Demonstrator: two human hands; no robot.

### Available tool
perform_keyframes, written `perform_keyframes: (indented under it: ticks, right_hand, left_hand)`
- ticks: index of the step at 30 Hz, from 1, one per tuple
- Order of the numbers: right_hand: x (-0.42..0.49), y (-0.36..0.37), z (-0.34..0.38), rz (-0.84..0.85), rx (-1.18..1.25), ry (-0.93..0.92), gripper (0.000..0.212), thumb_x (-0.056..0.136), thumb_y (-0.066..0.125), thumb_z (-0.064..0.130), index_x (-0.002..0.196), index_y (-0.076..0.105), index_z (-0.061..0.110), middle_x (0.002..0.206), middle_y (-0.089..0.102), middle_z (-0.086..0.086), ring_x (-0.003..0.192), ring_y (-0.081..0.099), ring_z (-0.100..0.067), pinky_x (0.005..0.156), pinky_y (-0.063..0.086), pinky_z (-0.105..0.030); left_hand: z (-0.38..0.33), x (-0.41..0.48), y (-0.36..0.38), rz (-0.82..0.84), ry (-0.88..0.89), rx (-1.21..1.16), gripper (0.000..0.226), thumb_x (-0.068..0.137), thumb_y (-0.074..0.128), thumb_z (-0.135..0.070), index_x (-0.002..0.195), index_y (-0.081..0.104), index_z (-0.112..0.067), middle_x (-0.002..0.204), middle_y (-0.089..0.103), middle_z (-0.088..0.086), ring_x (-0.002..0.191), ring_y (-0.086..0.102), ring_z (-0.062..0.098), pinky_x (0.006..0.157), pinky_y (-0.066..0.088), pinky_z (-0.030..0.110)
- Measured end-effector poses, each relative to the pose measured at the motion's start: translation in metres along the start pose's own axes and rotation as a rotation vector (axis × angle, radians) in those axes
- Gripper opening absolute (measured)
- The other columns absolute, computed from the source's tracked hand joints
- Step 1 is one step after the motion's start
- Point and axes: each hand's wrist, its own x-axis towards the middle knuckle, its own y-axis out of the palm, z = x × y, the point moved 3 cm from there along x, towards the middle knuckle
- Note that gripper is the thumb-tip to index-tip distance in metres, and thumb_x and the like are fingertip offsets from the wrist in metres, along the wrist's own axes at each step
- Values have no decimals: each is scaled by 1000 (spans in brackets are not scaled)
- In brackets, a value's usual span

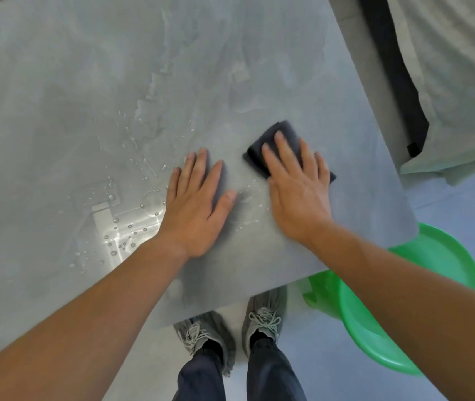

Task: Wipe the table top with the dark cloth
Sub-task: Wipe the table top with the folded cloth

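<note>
Table top [86, 82]: grey and stone-patterned, it fills the left and far part of your view; its near edge runs above your shoes.
Water drops [120, 233]: beads and a glossy wet patch sit on the near left of the table, just left of your left wrist.
Left hand [198, 204]: your fingers are straight and slightly spread, palm flat on the bare table top. It holds nothing and lies just left of the cloth without touching it.
Dark cloth [289, 129]: folded into a small pad, it lies on the table top towards the right edge, under your right fingers. Its far corner and left edge show past them.
Right hand [297, 192]: your fingers are straight and pressed flat on the cloth, not curled round it, with the heel of the palm on the table.
Shoes [265, 316]: grey and laced, on the floor below the table's near edge.
Green basin [438, 256]: it stands on the floor at the near right, partly tucked under the table corner. You cannot tell what is in it.
Grey cover [447, 82]: draped over furniture at the far right.
</note>
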Motion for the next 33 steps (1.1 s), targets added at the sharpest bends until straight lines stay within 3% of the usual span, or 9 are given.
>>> perform_keyframes:
  ticks: [5,10,12,16,19,21,25,29,33]
  right_hand:
    - [-62,8,-4,90,-115,-344,58,97,42,34,154,31,32,165,23,3,149,21,-36,120,15,-55]
    - [-11,2,-1,15,-35,-18,58,99,34,33,156,26,31,167,16,3,152,10,-34,121,6,-52]
    - [-18,7,16,-14,-25,-3,60,96,37,32,156,28,28,167,18,0,150,14,-38,120,9,-56]
    - [-94,22,31,54,-97,-322,59,97,42,34,155,32,29,166,22,0,152,14,-38,119,14,-59]
    - [-108,21,18,94,-128,-449,58,99,42,36,156,29,32,166,20,2,153,14,-35,121,14,-58]
    - [-85,16,10,58,-116,-343,56,99,40,35,154,32,33,165,24,3,152,18,-35,121,13,-55]
    - [-59,16,29,-33,1,68,58,98,37,33,155,30,28,166,20,0,152,13,-36,121,10,-55]
    - [-109,35,72,32,-20,-222,57,97,43,34,153,37,26,165,25,-2,153,12,-38,119,16,-61]
    - [-106,35,71,81,-74,-364,57,97,44,37,153,36,30,165,25,0,152,15,-37,120,14,-59]
  left_hand:
    - [2,-1,-4,26,10,-19,76,94,6,-63,159,7,-24,166,-16,-1,149,-24,10,119,-17,34]
    - [2,-2,-5,23,18,-20,71,96,11,-59,158,10,-24,166,-14,-2,149,-21,10,120,-15,34]
    - [5,-2,-8,-4,19,-36,69,97,14,-58,157,18,-25,167,-7,-4,151,-14,10,121,-9,33]
    - [8,0,-12,-7,35,-13,61,102,18,-53,157,23,-26,168,-1,-5,152,-8,10,119,-3,33]
    - [10,-1,-13,14,49,7,61,102,19,-53,157,21,-26,168,-4,-5,152,-10,9,118,-3,33]
    - [13,0,-14,16,58,16,60,102,21,-52,156,22,-27,168,-3,-5,152,-9,10,118,0,34]
    - [18,0,-19,-15,79,-49,55,103,28,-48,152,35,-23,167,12,-4,152,4,13,117,7,35]
    - [29,2,-35,-142,75,-32,55,97,39,-45,145,43,-18,161,28,2,149,16,21,116,8,35]
    - [63,12,-48,-178,-25,97,60,99,38,-44,153,27,-20,167,4,8,152,-4,25,119,-2,44]
